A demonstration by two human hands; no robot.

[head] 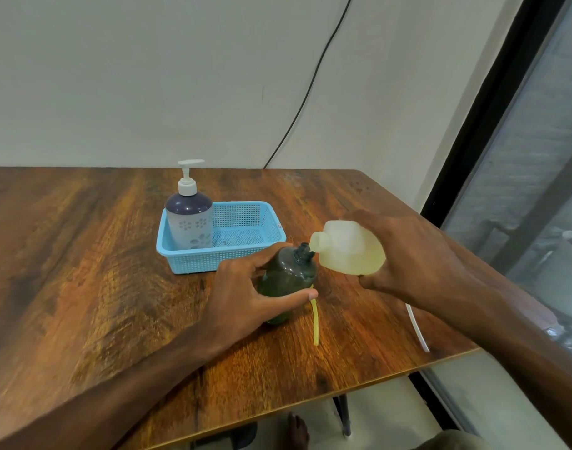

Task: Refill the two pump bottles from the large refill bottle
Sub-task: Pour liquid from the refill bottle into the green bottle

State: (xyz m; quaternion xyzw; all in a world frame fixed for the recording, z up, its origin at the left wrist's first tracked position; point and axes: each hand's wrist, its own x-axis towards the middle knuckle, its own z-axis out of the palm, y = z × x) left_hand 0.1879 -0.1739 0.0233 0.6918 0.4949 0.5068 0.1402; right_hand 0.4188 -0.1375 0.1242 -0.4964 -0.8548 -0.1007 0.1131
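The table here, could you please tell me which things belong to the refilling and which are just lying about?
In the job: refill bottle in right hand; dark bottle in left hand; pump bottle; yellow tube; white tube.
Lying about: blue basket; black cable.

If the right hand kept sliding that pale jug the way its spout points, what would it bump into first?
The right hand tips the pale jug leftward, its spout right by the open neck of the dark bottle held by the left hand. That neck would likely be met first, though depth is hard to judge.
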